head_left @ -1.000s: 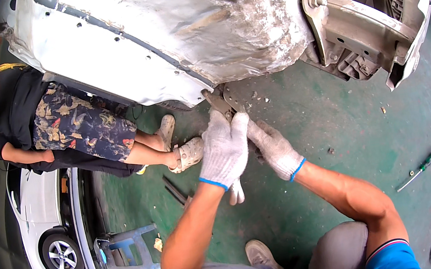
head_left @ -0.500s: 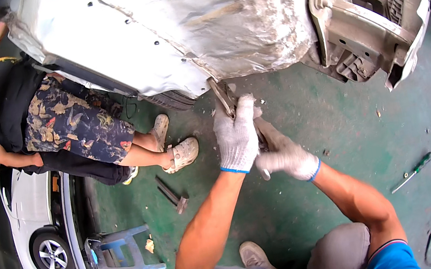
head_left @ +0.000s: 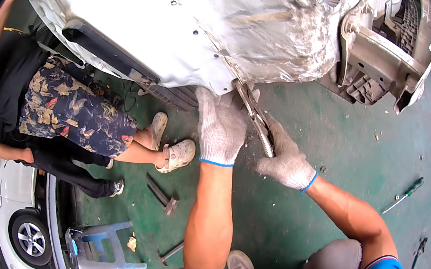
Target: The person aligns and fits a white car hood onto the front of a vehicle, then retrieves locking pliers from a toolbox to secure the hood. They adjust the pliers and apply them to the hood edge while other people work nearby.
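My right hand (head_left: 286, 160), in a greyish-white knit glove, is closed around the handles of long metal pliers (head_left: 256, 119). Their jaws reach up to the lower edge of a dented white car body panel (head_left: 171, 34), at its dirty seam. To their left, my gloved left hand (head_left: 220, 131) is raised against the panel's bottom corner. Its fingers pass partly behind the pliers and under the edge, so their grip is hidden.
A person in patterned shorts (head_left: 73, 109) stands at left, beside the panel. Hammers (head_left: 163, 196) lie on the green floor (head_left: 346, 209), near a blue-grey stool (head_left: 104, 248). A green-handled screwdriver (head_left: 405, 194) lies at right. A bent metal bracket (head_left: 377, 52) juts out at upper right.
My left hand has come off the pliers and shifted left to the panel corner. The right hand now holds the handles, and the view has moved slightly.
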The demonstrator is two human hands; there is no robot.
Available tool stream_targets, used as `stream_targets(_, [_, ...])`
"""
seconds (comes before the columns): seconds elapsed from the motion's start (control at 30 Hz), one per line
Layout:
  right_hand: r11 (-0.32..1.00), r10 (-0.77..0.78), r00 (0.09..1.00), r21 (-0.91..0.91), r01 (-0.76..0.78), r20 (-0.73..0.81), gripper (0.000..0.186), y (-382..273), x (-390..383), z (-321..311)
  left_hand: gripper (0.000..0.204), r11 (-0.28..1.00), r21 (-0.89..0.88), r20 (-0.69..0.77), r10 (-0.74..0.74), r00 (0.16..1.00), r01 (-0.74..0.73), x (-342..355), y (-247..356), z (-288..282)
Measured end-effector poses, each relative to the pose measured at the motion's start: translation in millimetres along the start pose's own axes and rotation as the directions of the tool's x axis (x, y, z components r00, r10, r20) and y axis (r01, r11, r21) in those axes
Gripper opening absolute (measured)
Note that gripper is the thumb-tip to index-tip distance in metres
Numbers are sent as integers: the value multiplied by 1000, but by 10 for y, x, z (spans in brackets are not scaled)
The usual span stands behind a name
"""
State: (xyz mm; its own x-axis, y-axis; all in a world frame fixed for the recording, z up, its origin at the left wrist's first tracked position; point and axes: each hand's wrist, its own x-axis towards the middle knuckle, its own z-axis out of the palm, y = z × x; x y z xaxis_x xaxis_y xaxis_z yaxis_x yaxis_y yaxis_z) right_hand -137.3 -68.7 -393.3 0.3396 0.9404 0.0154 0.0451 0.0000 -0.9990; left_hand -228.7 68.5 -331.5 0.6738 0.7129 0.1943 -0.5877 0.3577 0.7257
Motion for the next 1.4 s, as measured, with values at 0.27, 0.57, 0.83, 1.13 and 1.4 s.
stream_targets(0.27, [999, 35, 999, 18, -35, 35, 117, -50, -54, 58, 77, 988, -126, -25, 89, 996, -91, 135, -51, -73])
stream_targets(0.57, [999, 19, 999, -40, -20, -26, 123, 40, -35, 129, 70, 994, -64, -27, 91, 995, -93, 131, 12, -82])
stream_targets(0.83, [999, 52, 998, -3, -53, -25, 126, -19, 20, 63, 66, 991, -103, -7, 80, 997, -80, 259, -6, -206])
stream_targets(1.13, [984, -86, 996, -159, 79, -36, 122, 102, 71, -27, 81, 989, 68, -26, 131, 991, -129, 269, -65, -126])
stream_targets(1.4, [994, -39, 999, -99, 36, -22, 120, -6, 9, -16, 76, 992, 78, -81, 102, 991, -96, 254, -23, -218])
